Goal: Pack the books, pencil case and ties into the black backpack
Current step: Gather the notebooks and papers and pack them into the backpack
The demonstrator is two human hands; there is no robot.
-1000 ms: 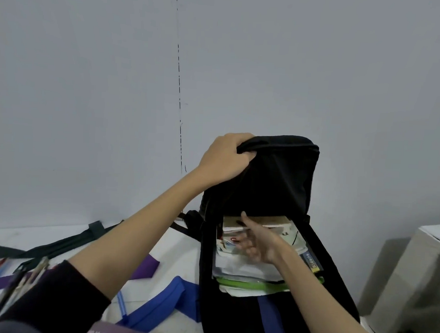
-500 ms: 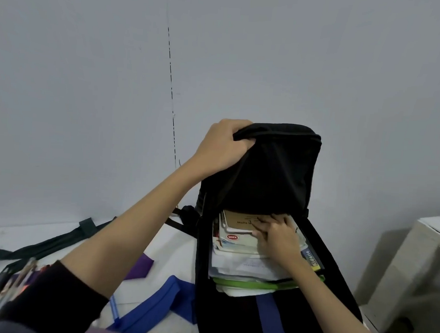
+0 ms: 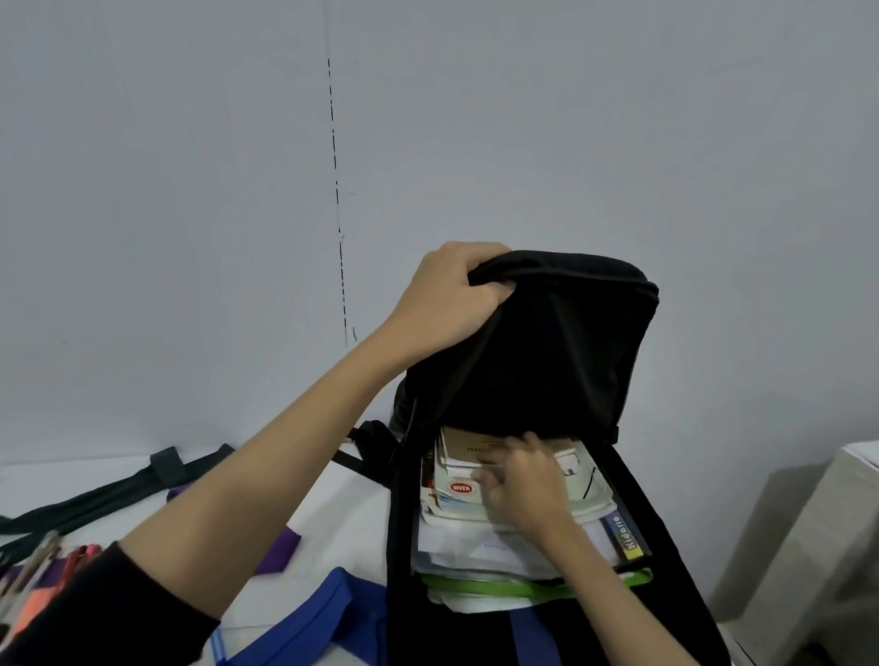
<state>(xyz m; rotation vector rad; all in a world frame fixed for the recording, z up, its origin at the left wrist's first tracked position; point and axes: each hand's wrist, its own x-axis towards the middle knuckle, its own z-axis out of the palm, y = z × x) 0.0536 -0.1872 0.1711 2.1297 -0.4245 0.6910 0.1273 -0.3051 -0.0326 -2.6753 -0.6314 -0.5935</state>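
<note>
Your left hand (image 3: 447, 297) clenches the black backpack's (image 3: 554, 350) raised top flap, arm extended; your right hand (image 3: 518, 484) rests on the books (image 3: 466, 535) stacked inside the backpack, fingers curled at their top edges; ties (image 3: 300, 633) lie left of the backpack.

The black backpack (image 3: 554, 350) is matt woven cloth, soft enough to fold and crease along its raised flap. Inside it, the books (image 3: 512, 533) are paper: the top one has a dull brown card cover, those under it smooth, faintly glossy printed covers, and lower down come plain white sheets over a bright green, smooth-looking layer. On the white, smooth tabletop (image 3: 344, 512) lie matt cloth ties: a blue tie (image 3: 306, 628) with a stitched edge, a purple tie (image 3: 280, 549) and a dark green tie (image 3: 108, 492). The wall (image 3: 180, 162) is flat, matt painted grey.
</note>
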